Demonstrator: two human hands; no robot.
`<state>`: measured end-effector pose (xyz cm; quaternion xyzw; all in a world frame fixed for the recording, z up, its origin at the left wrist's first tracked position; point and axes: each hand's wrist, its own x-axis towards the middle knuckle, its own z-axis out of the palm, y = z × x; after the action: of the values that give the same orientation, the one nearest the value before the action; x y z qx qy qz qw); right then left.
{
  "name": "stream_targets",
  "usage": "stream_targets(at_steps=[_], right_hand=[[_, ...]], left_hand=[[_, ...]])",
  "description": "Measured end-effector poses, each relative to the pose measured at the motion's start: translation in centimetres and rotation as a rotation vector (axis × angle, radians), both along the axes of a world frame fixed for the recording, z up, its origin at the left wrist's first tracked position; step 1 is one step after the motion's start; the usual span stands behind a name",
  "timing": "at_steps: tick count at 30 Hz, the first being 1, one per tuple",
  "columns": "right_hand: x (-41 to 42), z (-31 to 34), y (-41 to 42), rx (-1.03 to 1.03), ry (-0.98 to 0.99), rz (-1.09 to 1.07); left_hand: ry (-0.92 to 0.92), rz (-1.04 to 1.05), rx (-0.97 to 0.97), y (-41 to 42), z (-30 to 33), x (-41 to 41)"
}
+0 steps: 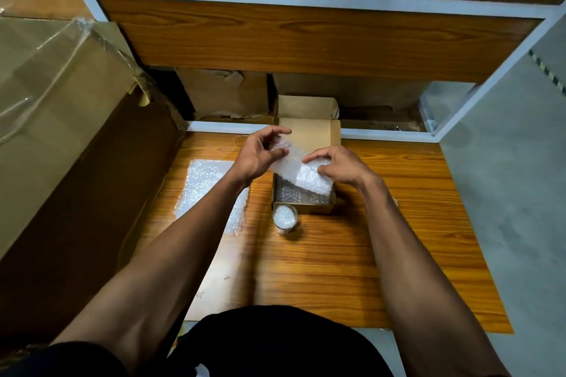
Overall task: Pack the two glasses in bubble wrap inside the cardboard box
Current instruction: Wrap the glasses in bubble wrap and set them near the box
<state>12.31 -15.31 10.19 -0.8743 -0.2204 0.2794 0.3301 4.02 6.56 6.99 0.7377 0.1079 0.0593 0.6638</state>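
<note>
From the head camera, both hands work above the small open brown cardboard box (301, 203), which sits on the orange wood-grain counter (398, 223) with its lid flap standing up at the far side, out of the way of the opening. Between the hands is a white bubble-wrap bundle (301, 173), held slanted over the box's far half, probably so it can be lowered straight in. I judge it holds one of the two glasses, though the wrap hides what is inside.

The left hand (260, 156) has its fingers (277, 131) curled at the bundle's upper end, seemingly tucking the loose wrap shut. The right hand (340, 167) has its fingers pressed down on the lower end, steadying it against the box rim. Bubble wrap already lines the box floor — a cushion laid first.

The second piece, a clear drinking glass stuffed with bubble wrap (284, 219), stands upright on the counter just in front of the box, unwrapped on the outside. A flat sheet of bubble wrap (205, 187) lies to the left, partly under the left forearm — likely waiting for that glass.
</note>
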Motion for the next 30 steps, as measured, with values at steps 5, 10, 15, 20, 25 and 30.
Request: stream_targets(at_steps=[5,10,15,20,25,30], right_hand=[[0.6,-0.4,0.1,0.074,0.075,-0.145],[0.7,-0.4,-0.1,0.405,0.435,-0.356],[1.4,-1.2,-1.3,0.408,0.436,-0.372],[0.8,-0.7,-2.3,0.478,0.442,-0.466],[0.7,-1.3,-3.1,0.518,0.435,-0.409],[0.6,-1.2,-4.0,0.392,0.245,-0.36]], left_hand=[[-0.038,-0.049,0.044,-1.9,0.5,0.6],[-0.061,-0.183,0.146,-4.2,0.5,0.9],[-0.062,-0.16,0.159,-5.4,0.0,1.4],[-0.017,0.041,0.179,-5.5,-0.6,1.7],[0.18,-0.04,-0.088,-5.5,-1.0,2.3],[0.137,-0.045,-0.1,-6.5,-0.5,2.5]])
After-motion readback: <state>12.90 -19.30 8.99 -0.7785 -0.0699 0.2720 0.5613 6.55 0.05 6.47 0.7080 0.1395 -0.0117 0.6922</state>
